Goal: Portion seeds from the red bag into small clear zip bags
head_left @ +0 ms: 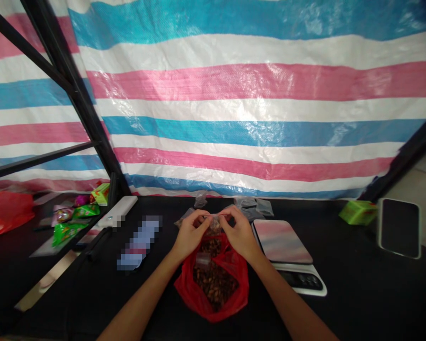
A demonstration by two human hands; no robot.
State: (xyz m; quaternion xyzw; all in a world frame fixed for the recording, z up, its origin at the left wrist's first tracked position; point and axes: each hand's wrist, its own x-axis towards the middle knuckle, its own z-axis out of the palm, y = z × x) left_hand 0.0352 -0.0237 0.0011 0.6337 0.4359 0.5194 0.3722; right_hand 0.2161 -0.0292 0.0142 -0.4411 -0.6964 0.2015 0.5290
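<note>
Between both hands is a small clear plastic bag (215, 224) with brown bits in it, its top edge pinched on either side. My left hand (192, 233) closes thumb and fingers on the left part of that edge; my right hand (237, 232) does the same on the right. Just below sits a red plastic bag (213, 313), its mouth wide, full of small dark brown dried pieces (216, 284) whose kind I cannot make out. A small clear plastic cup (203, 260) lies on top of these pieces.
To the right is a flat kitchen scale (284, 241). Beyond it stand a green box (358, 212) and a dark-screened device (400, 228). Small clear bags (264, 207) lie behind my hands. A blurred-out phone-like object (139, 244) and green packets (67, 232) are left, near a black frame post (92, 128).
</note>
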